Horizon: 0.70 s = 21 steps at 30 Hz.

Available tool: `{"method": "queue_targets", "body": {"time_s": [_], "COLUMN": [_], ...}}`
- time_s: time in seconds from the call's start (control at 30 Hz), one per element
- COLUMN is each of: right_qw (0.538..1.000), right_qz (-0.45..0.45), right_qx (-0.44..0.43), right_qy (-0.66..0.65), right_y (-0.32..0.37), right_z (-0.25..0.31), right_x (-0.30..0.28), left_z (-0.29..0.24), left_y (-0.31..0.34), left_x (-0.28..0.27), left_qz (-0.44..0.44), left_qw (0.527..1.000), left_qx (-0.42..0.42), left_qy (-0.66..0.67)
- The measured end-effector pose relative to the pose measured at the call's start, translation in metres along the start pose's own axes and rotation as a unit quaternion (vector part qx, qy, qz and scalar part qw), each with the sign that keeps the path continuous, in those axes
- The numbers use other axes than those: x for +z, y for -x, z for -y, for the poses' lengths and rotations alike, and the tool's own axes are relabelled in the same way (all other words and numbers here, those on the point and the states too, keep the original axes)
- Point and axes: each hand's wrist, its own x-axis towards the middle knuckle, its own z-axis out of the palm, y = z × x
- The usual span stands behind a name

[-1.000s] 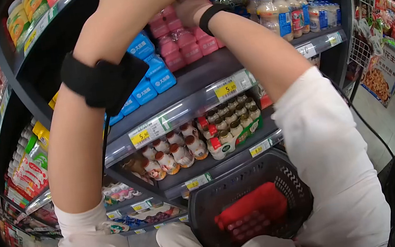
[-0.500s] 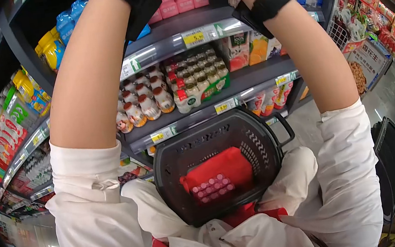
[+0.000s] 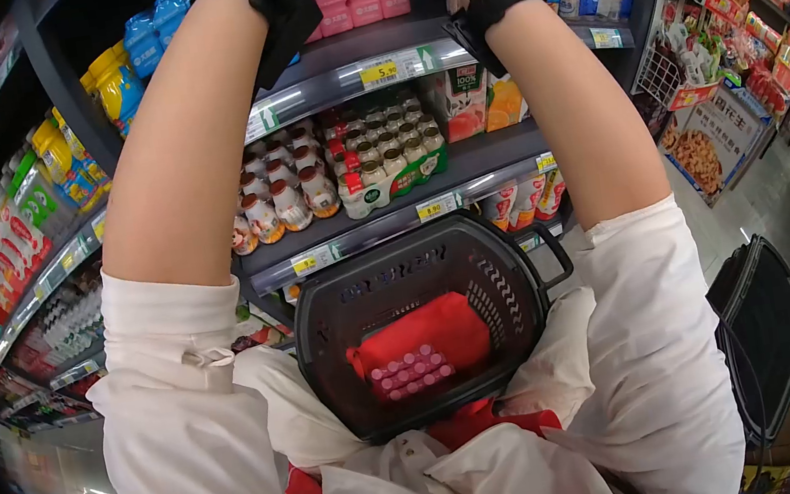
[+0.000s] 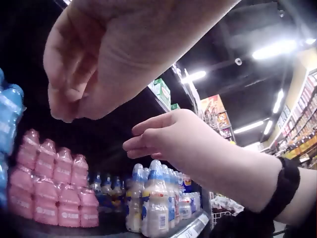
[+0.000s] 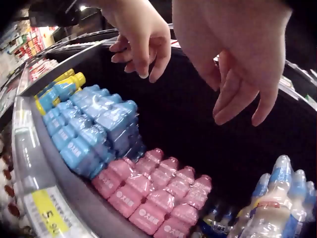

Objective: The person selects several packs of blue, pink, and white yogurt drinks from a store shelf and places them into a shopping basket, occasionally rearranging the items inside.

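Both hands hang loosely curled over stacked packs of pink bottles [image 5: 148, 198] on a shelf, and neither holds anything. My left hand [image 4: 81, 64] is above the pink packs in the left wrist view. The right hand [image 5: 233, 74] hovers to the right of it, fingers pointing down, over the gap between the pink bottles and the blue-capped bottles [image 4: 156, 198]. Blue bottle packs [image 5: 94, 129] stand to the left of the pink ones. At the top of the head view, the frame edge cuts off most of both hands.
A black shopping basket [image 3: 521, 351] sits at the person's lap, containing a red item [image 3: 437, 332] and a pack of pink-capped bottles [image 3: 411, 373]. The shelf edge [image 3: 342, 83] carries price tags. A lower shelf holds small bottles [image 3: 287, 196] and juice cartons [image 3: 460, 101].
The head view has tilted down, bringing the whole basket into sight. The right hand has drawn away from the pink bottles; both hands now hang above them.
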Motion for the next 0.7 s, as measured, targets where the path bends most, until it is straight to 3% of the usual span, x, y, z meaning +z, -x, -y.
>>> {"method": "queue_targets", "body": {"time_s": [0.13, 0.17, 0.23, 0.3, 0.37, 0.43, 0.53, 0.63, 0.7], "right_qw": [0.989, 0.991, 0.991, 0.988, 0.984, 0.987, 0.983, 0.979, 0.978], "right_qz": [-0.002, 0.021, 0.068, 0.099, 0.037, 0.090, 0.115, 0.129, 0.139], "right_qx": [-0.138, -0.125, -0.097, -0.120, -0.162, -0.126, -0.112, -0.094, -0.105], "right_qy": [-0.047, -0.052, -0.063, -0.016, -0.061, -0.046, -0.086, -0.124, -0.114], "right_y": [0.033, 0.042, 0.060, 0.067, 0.087, 0.108, 0.139, 0.177, 0.212], "right_z": [-0.014, -0.019, -0.031, -0.068, -0.078, -0.079, -0.071, -0.054, -0.033], "right_x": [0.003, -0.003, -0.019, -0.028, -0.052, -0.082, -0.104, -0.108, -0.104], "left_z": [0.013, 0.026, 0.079, 0.109, 0.135, 0.144, 0.146, 0.132, 0.109], "left_y": [0.028, 0.032, 0.052, 0.085, 0.122, 0.161, 0.210, 0.253, 0.271], "left_x": [0.008, 0.016, 0.033, 0.019, -0.002, -0.015, -0.009, 0.008, 0.023], "left_qz": [-0.031, -0.032, -0.094, -0.066, -0.021, 0.001, 0.039, -0.004, 0.060], "left_qw": [0.999, 0.999, 0.990, 0.996, 0.998, 0.988, 0.978, 0.976, 0.955], "left_qx": [0.020, 0.005, 0.099, 0.052, -0.048, -0.155, -0.206, -0.218, -0.290], "left_qy": [-0.018, -0.008, -0.033, -0.029, -0.030, -0.023, 0.010, -0.010, 0.025]}}
